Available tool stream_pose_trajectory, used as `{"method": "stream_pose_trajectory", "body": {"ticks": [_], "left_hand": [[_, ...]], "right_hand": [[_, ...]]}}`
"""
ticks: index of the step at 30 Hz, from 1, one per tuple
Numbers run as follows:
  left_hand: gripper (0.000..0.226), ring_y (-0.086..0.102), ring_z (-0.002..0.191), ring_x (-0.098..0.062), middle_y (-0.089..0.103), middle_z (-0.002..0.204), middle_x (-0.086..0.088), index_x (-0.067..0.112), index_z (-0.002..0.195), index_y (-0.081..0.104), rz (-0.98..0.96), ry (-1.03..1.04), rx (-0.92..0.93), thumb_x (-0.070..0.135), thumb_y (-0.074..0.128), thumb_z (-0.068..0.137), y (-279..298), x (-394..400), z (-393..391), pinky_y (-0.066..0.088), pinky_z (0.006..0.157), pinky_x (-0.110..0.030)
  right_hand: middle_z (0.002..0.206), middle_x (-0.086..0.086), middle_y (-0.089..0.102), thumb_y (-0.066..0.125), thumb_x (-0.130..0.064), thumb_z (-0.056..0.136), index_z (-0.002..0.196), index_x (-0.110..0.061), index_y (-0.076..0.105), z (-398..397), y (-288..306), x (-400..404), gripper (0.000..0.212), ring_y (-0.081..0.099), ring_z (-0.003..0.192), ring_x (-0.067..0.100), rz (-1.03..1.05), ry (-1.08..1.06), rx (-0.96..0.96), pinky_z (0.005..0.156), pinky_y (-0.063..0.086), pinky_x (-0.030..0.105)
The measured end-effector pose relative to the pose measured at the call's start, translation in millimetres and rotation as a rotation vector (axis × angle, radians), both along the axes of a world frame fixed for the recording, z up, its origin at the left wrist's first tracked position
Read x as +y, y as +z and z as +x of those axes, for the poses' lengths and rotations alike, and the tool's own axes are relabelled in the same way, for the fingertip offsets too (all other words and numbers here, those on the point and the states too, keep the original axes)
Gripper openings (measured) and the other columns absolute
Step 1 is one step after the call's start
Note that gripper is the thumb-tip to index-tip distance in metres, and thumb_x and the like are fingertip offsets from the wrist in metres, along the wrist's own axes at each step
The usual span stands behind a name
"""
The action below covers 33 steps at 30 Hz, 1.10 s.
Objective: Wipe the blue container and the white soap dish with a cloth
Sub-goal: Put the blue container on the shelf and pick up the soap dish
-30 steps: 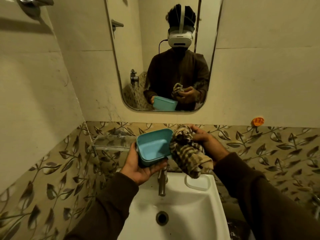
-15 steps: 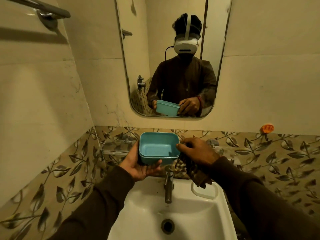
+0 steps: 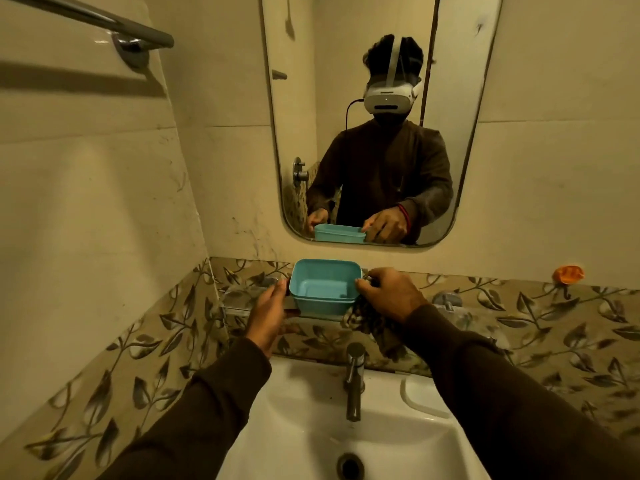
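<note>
Since the earlier frames the blue container (image 3: 323,287) has gone from tilted in mid-air to level and farther from the camera, down at the glass shelf (image 3: 249,294) under the mirror, and the cloth has dropped from beside it to below the right hand. Nearest the camera, two dark-sleeved forearms reach forward over the white basin (image 3: 298,424), with the drain (image 3: 350,465) at the bottom edge and the metal tap (image 3: 354,382) upright at the basin's back rim. To the right of the tap, on the basin ledge, lies the white soap dish (image 3: 420,396), partly hidden by the right sleeve and apart from both hands. Past the tap, the left hand (image 3: 268,315) has its fingers against the container's left wall, palm toward it. The right hand (image 3: 389,294) is curled at the container's right rim, fingertips touching it, and also grips the patterned cloth (image 3: 369,322), which hangs bunched beneath the hand. The container sits open side up, apparently on the shelf, though actual contact cannot be confirmed. Behind it runs the leaf-patterned tile band (image 3: 519,313), with an orange hook (image 3: 568,273) at far right. Above, the mirror (image 3: 298,116) reflects the person, container and both hands. A towel rail (image 3: 104,20) is upper left.
</note>
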<state>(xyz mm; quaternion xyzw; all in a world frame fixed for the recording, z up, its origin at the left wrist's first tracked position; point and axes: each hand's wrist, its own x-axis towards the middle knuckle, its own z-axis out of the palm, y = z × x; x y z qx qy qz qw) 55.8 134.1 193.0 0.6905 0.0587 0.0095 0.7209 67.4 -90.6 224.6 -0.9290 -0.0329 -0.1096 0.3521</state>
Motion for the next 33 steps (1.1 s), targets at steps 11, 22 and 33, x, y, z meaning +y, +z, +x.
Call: {"method": "stream_pose_trajectory", "body": {"ticks": [11,22,33], "left_hand": [[0.041,0.068,0.103,-0.032,0.068,0.117,-0.012,0.013,0.128,0.062,0.388,0.100,-0.006,0.035,0.034,0.108,-11,22,45,0.058,0.086,-0.045],[0.039,0.070,0.066,-0.023,0.067,0.099,-0.010,0.010,0.129,0.058,0.240,0.102,0.127,0.037,0.039,0.107,-25,31,65,0.042,0.033,-0.020],[0.023,0.057,0.089,0.002,0.058,0.097,-0.002,0.017,0.103,0.057,0.335,0.261,-0.663,0.034,0.041,0.102,-52,-19,-18,0.046,0.074,-0.008]], "right_hand": [[0.075,-0.002,0.064,0.057,-0.052,0.087,0.085,-0.021,0.065,50,-14,39,0.032,0.058,0.067,0.012,-0.109,-0.001,0.106,0.058,0.046,0.027],[0.075,0.001,0.065,0.056,-0.057,0.086,0.080,-0.017,0.063,52,-30,41,0.041,0.060,0.068,0.016,-0.070,0.016,0.086,0.058,0.048,0.029],[0.072,0.003,0.069,0.056,-0.044,0.092,0.075,-0.019,0.068,-7,-32,-16,0.033,0.067,0.072,0.019,0.781,0.002,-0.173,0.060,0.053,0.033]]}}
